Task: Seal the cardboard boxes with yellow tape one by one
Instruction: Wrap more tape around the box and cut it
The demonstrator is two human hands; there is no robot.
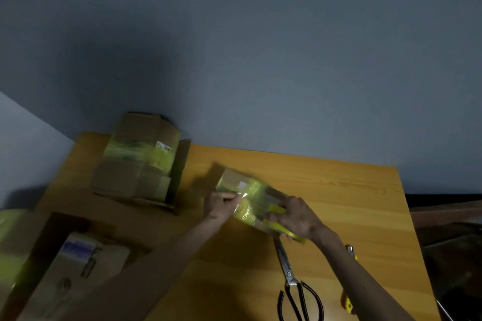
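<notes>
A small cardboard box [234, 180] wrapped partly in yellow tape lies tilted at the middle of the wooden table [339, 190]. My left hand [221, 203] pinches the tape's free end at the box's left side. My right hand [297, 216] grips the yellow tape roll [276, 210] against the box's right end, with a strip of tape stretched between the two hands over the box. The image is blurred, so the box's flaps are hard to make out.
A stack of taped cardboard boxes [140, 161] stands at the back left. An open carton [73, 263] with small items sits at the front left. Black-handled scissors [294, 281] lie near the front edge, with a yellow-handled tool [348, 302] to their right.
</notes>
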